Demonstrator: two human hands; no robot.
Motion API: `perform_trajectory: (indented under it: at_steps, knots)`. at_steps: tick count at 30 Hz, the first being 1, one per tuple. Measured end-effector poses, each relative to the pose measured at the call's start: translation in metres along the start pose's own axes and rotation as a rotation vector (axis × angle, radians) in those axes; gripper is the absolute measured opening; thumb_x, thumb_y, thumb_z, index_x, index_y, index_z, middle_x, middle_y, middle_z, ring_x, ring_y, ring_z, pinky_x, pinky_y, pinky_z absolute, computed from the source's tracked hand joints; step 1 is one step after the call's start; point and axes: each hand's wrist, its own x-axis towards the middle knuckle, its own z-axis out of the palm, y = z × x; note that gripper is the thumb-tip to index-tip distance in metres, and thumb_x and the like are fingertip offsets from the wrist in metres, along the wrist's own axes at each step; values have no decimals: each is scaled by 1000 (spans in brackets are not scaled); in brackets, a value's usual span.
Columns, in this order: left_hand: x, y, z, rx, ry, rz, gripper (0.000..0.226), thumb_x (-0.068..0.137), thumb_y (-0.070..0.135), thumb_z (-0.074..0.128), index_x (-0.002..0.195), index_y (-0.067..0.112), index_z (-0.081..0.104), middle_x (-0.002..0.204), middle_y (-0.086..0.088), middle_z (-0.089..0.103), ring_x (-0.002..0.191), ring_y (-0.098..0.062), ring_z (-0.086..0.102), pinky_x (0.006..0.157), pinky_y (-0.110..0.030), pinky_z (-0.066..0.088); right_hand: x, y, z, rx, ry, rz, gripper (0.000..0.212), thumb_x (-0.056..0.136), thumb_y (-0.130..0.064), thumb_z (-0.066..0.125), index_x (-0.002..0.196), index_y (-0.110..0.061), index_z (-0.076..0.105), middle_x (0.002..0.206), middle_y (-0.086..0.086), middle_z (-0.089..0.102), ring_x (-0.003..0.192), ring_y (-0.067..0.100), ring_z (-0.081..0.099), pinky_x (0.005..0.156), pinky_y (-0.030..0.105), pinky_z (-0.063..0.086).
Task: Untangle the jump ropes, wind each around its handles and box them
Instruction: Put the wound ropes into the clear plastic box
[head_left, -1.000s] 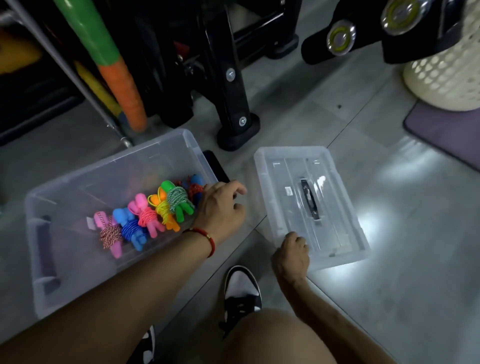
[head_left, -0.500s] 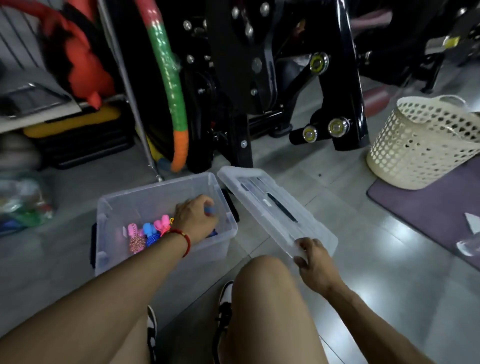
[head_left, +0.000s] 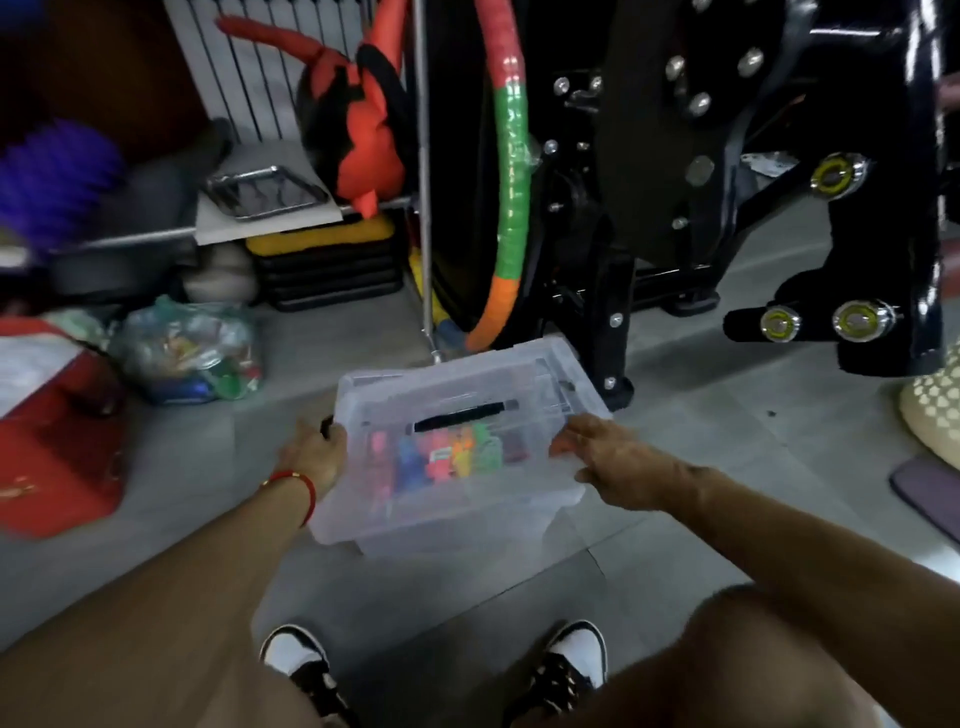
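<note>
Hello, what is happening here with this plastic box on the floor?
A person is closing a clear storage box on the floor. The lid lies on top. The left hand holds its left end, the right hand its right end. The wound jump ropes show through the lid, in a row. Whether it is latched, I cannot tell.

Bare floor (head_left: 727, 467) lies open right of the box (head_left: 457, 499) and before the shoes (head_left: 298, 654), while the black machine frame (head_left: 613, 322) and hoop (head_left: 511, 208) crowd just behind it.
</note>
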Motion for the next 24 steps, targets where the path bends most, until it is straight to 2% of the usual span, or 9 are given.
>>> perform_trajectory:
  at_steps: [2,4,7,10,14,16,18,21,24]
  knots:
    - [16,-23,3,69,-69,-59,85,72,73,39,128,11,51,122,-18,63,102,-42,66,80,-49,59,23,1,20,5,-93,18,48,93,-13,63,138,-18,48,143,5,41,133,24,40,111,36,33]
    - [-2,-18,1,199,-155,-30,78,77,71,41,139,24,49,133,-16,62,115,-38,61,101,-42,49,33,8,43,50,-143,55,46,91,-12,66,134,-18,50,139,4,43,130,23,42,111,38,34]
    - [-10,-14,13,372,-229,2,68,99,52,45,158,33,18,157,-17,36,140,-35,40,116,-38,32,40,17,68,81,-204,72,48,91,-13,67,135,-19,49,139,2,44,129,20,42,111,39,34]
    - [1,-18,28,352,-263,-62,80,100,42,50,160,24,2,160,-20,28,141,-38,39,115,-38,35,46,22,83,78,-223,84,48,90,-14,68,133,-23,48,138,0,44,128,19,43,111,38,35]
    - [14,-21,33,358,-226,-137,85,96,38,56,160,14,4,160,-20,26,143,-37,35,117,-40,33,53,23,91,-56,-219,73,43,90,-29,66,130,-32,49,132,-8,49,124,15,45,107,33,32]
    - [19,-25,34,338,-231,-166,84,97,33,56,159,11,3,161,-18,26,144,-36,34,117,-38,32,57,21,92,8,-169,112,40,89,-36,64,127,-35,52,131,-10,49,127,14,42,106,36,29]
    - [22,-28,37,304,-239,-189,77,99,29,54,158,6,9,160,-18,29,143,-35,36,114,-35,33,67,20,92,98,-55,245,47,88,-37,65,131,-34,49,140,-4,39,134,19,35,109,42,30]
    - [24,-32,41,277,-207,-174,64,99,24,55,152,1,27,154,-20,38,138,-35,42,108,-32,37,86,25,96,312,26,664,79,89,-39,68,149,-18,23,153,13,20,141,37,26,113,56,33]
    - [30,-37,46,254,-140,-157,56,97,18,54,147,0,35,146,-23,45,130,-39,48,106,-37,42,104,42,108,731,17,863,102,66,-47,77,146,-8,29,143,20,43,129,39,49,105,48,48]
